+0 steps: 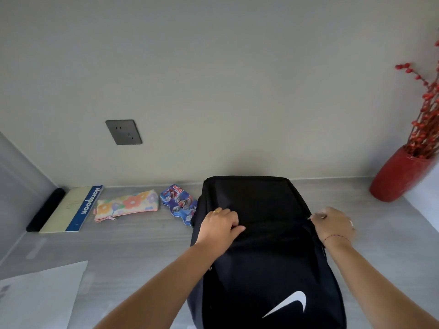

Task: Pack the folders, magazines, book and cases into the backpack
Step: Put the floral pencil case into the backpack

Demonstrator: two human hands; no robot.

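Packing looks barely begun, if at all. The black backpack lies flat on the counter, front up w/ its white logo toward the person, far end near the wall. Left hand bunches the front fabric in curled fingers; right hand at the bag's right edge seems to pinch the zip pull, so prob. the step is opening the main compartment. Can't tell if anything's inside. Left to pack, all along the wall: a book w/ a blue spine strip, a floral case just right of it, then a cartoon case partly hidden behind the bag's left corner. A white sheet, maybe a folder, sits at the near left; no magazines in view. A dark roll lies beside the book, unclear what it is. Counter is pale grey wood-grain; plain wall w/ a grey socket; a red vase of red berry stems stands far right.
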